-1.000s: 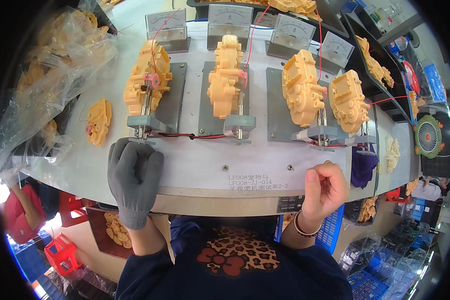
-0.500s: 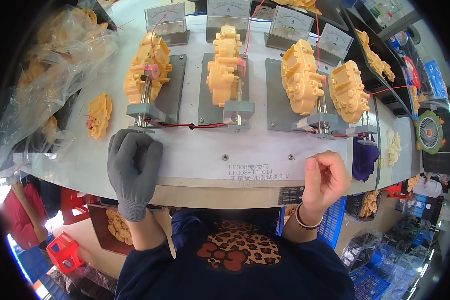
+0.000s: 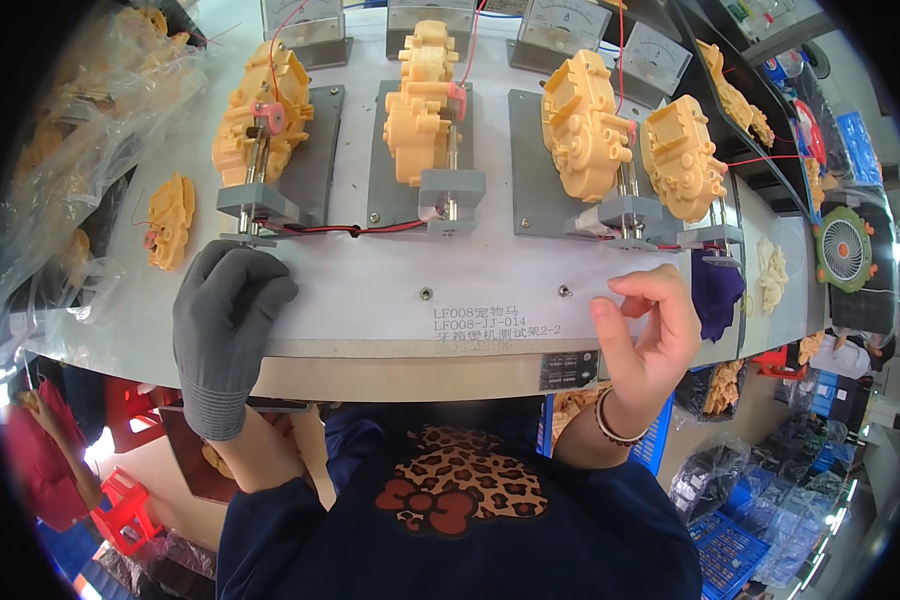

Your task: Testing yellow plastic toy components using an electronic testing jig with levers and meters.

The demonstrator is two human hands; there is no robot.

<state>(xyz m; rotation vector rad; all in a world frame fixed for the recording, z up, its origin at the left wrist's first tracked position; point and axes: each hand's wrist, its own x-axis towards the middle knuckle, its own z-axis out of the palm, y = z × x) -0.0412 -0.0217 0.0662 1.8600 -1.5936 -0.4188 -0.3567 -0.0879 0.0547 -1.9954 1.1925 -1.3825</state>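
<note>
The right hand (image 3: 642, 335) has lifted off the near edge of the white table (image 3: 490, 280) since a second ago, when it rested there as a loose fist; now it hangs just above the edge with fingers curled and thumb raised, the grip partly apart and holding nothing I can make out. The gloved left hand (image 3: 225, 320) has stayed flat on the table's near-left part, fingers together, its fingertips just near the leftmost grey clamp stand (image 3: 255, 205); that grip clasps nothing.

Four yellow plastic gearboxes sit in a row on grey plates along the far half of the table: the left gearbox (image 3: 260, 105), the second gearbox (image 3: 422, 100), the third gearbox (image 3: 580, 125) and the right gearbox (image 3: 678, 155). Red and black wires (image 3: 355, 229) run between the two left stands.

A block of dark printed lettering (image 3: 495, 322) lies on the table's near middle, and a small dark rectangular label plate (image 3: 568, 370) is fixed to the table's front face below it. Clear plastic bags (image 3: 80, 130) holding yellow parts pile up at far left. A loose yellow part (image 3: 170, 220) lies left of the left hand. White square meters (image 3: 560, 20) stand along the far edge.
</note>
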